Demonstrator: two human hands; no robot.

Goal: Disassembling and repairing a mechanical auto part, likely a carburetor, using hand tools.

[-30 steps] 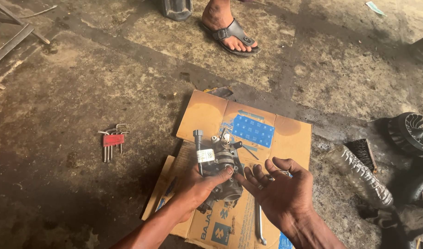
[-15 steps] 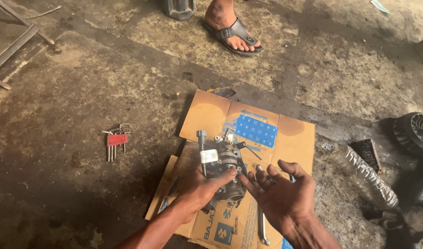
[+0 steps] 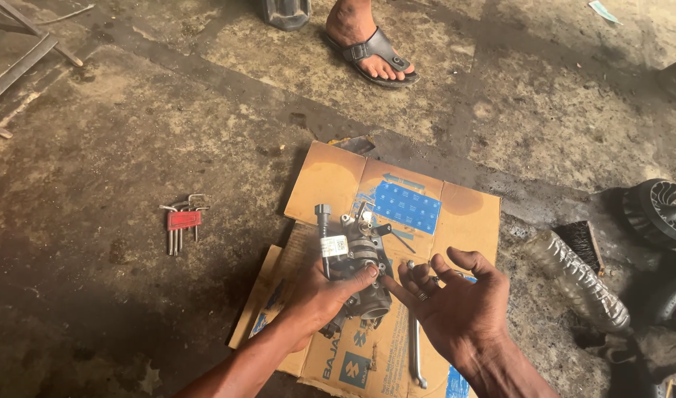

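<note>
My left hand (image 3: pixel 321 298) grips a grey metal throttle body (image 3: pixel 356 254) with a white label and a black bolt sticking up, holding it just above a flattened cardboard box (image 3: pixel 419 210). My right hand (image 3: pixel 456 306) hovers palm-up beside it, fingers spread, with small metal bits resting on the fingers near the index. A long metal wrench (image 3: pixel 414 354) lies on the cardboard under my right hand.
A red-holdered hex key set (image 3: pixel 181 223) lies on the stained concrete to the left. Another person's sandalled foot (image 3: pixel 371 44) stands at the top. A clear plastic bottle (image 3: pixel 577 280), a black brush (image 3: pixel 582 239) and a black finned fan part (image 3: pixel 662 210) sit at the right.
My right hand has opened wider and turned more palm-up beside the throttle body. The left hand keeps its grip with little movement.
</note>
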